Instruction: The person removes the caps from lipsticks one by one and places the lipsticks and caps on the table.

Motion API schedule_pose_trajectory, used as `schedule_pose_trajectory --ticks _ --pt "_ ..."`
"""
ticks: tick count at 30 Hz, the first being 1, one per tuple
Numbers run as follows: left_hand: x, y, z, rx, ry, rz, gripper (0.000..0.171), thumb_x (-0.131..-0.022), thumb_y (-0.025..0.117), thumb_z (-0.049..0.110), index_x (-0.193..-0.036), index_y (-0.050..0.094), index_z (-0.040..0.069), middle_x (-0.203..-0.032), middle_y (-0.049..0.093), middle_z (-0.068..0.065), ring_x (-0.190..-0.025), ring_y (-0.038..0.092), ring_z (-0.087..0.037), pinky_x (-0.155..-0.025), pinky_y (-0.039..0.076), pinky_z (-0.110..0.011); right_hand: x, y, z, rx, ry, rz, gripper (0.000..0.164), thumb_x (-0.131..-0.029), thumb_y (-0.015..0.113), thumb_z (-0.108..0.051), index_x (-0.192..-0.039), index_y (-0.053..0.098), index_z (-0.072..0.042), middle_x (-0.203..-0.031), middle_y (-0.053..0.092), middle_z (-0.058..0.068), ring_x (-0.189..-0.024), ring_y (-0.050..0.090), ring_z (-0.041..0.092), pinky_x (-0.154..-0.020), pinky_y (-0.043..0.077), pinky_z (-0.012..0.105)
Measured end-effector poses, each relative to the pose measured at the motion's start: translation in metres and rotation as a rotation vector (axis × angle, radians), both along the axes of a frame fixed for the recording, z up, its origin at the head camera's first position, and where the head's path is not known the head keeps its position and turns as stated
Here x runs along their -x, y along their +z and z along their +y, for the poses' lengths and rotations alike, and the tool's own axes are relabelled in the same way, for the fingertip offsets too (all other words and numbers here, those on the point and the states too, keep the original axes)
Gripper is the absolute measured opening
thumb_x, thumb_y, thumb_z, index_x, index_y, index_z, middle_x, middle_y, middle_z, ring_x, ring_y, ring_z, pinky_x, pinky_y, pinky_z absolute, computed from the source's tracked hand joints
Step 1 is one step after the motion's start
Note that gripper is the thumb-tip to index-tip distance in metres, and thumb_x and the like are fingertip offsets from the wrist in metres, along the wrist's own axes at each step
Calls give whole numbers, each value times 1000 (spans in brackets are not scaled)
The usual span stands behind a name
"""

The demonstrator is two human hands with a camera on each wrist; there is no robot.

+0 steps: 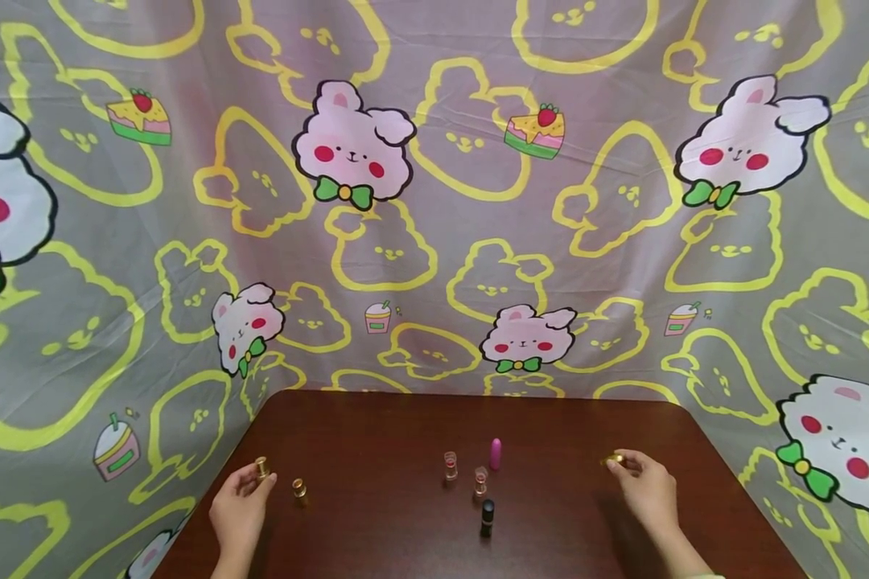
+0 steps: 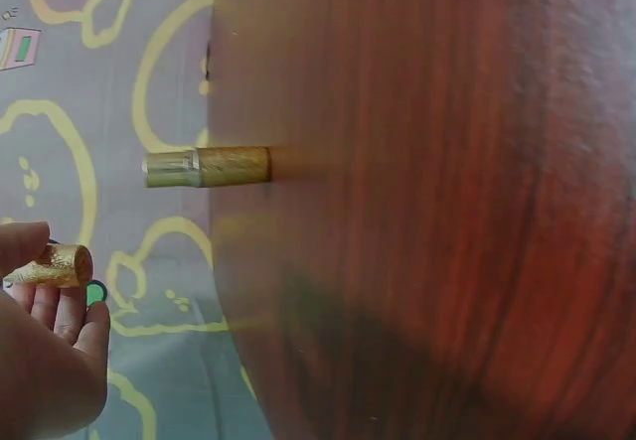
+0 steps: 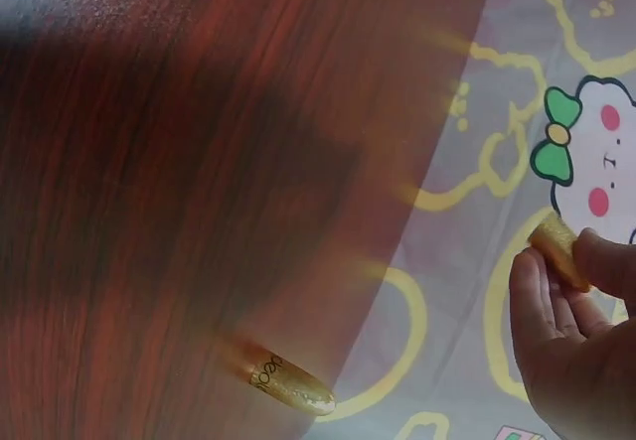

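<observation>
In the head view, my left hand [image 1: 239, 508] pinches a small gold tube [image 1: 262, 466] above the table's left side. That tube [image 2: 65, 266] lies between thumb and fingers in the left wrist view. Just right of this hand stands a gold lipstick tube [image 1: 300, 490], upright and apart from it. At the table's right side, my right hand [image 1: 648, 486] pinches a short gold piece [image 3: 559, 249] between thumb and fingertips. Below that hand, a round-ended gold tube [image 3: 290, 380] with dark lettering stands on the table; the hand mostly hides it in the head view.
Mid-table stand two clear-topped lipstick tubes, the left one [image 1: 450, 466] and the right one [image 1: 481, 482]. A pink round-topped tube [image 1: 496, 454] stands behind them, a black tube [image 1: 487, 519] in front. A printed curtain [image 1: 434, 201] surrounds the brown table [image 1: 376, 531].
</observation>
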State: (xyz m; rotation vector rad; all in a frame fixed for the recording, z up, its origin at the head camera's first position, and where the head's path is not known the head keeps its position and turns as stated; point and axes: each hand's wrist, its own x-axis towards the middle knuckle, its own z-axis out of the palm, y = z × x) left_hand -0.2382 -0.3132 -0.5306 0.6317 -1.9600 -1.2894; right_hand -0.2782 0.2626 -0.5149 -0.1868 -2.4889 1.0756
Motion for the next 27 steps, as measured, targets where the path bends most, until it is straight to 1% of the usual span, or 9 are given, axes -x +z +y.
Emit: schedule_pose_trajectory --ticks 2,7,13,15,17,20,21,25,27 --pt "-2 -3 -2 23 11 -39 31 -76 80 2 -103 67 -6 -97 67 -21 -66 48 15 -57 40 -4 1 -2 0 -8 8 -23 23 -86 73 -11 -102 69 5 -91 71 21 -86 67 39 -65 51 47" --pt "-5 -9 -6 48 11 -106 34 -76 80 6 -105 66 -7 -99 66 -24 -72 57 -4 -54 37 -5 6 -7 1 -18 -3 -108 26 -87 70 -15 -106 69 3 -97 70 20 -94 63 43 -70 43 58" --pt "-4 -17 -11 55 9 -146 35 -75 80 7 -104 66 -8 -100 67 -27 -76 64 -18 -54 39 -7 11 -16 3 -41 -1 -144 26 -85 70 -13 -105 68 3 -94 71 16 -92 62 43 -69 38 60" --pt "-4 -21 -12 68 8 -160 35 -75 81 6 -103 66 -9 -99 67 -28 -78 66 -26 -58 45 -15 12 -20 4 -47 -5 -143 25 -84 70 -12 -105 69 3 -93 71 16 -89 63 42 -68 38 59" --pt "-3 -25 -13 86 5 -174 34 -75 81 6 -101 65 -9 -97 67 -28 -82 66 -35 -65 51 -28 14 -22 4 -52 -11 -134 25 -83 71 -11 -103 69 3 -92 71 17 -88 64 41 -66 39 56" --pt "-2 -31 -14 114 -5 -201 33 -75 80 6 -100 64 -10 -95 68 -27 -86 65 -41 -77 48 -49 16 -26 5 -67 -18 -119 23 -82 71 -10 -100 69 4 -90 70 18 -85 64 42 -61 41 49" --pt "-3 -32 -14 119 -8 -208 32 -75 79 6 -100 65 -9 -94 68 -27 -86 65 -42 -80 45 -52 17 -27 5 -74 -20 -118 22 -82 71 -10 -99 69 4 -89 70 19 -84 64 42 -59 41 47" --pt "-3 -36 -15 125 -21 -227 32 -75 78 5 -100 64 -9 -90 69 -26 -84 64 -41 -81 42 -54 21 -31 7 -95 -24 -123 20 -82 71 -8 -96 68 5 -87 69 20 -80 63 42 -56 42 44" --pt "-4 -38 -15 130 -26 -229 32 -74 77 4 -99 64 -10 -89 69 -25 -83 64 -40 -81 42 -53 22 -33 8 -104 -20 -123 20 -82 70 -7 -96 68 6 -86 69 20 -80 63 43 -57 43 45"
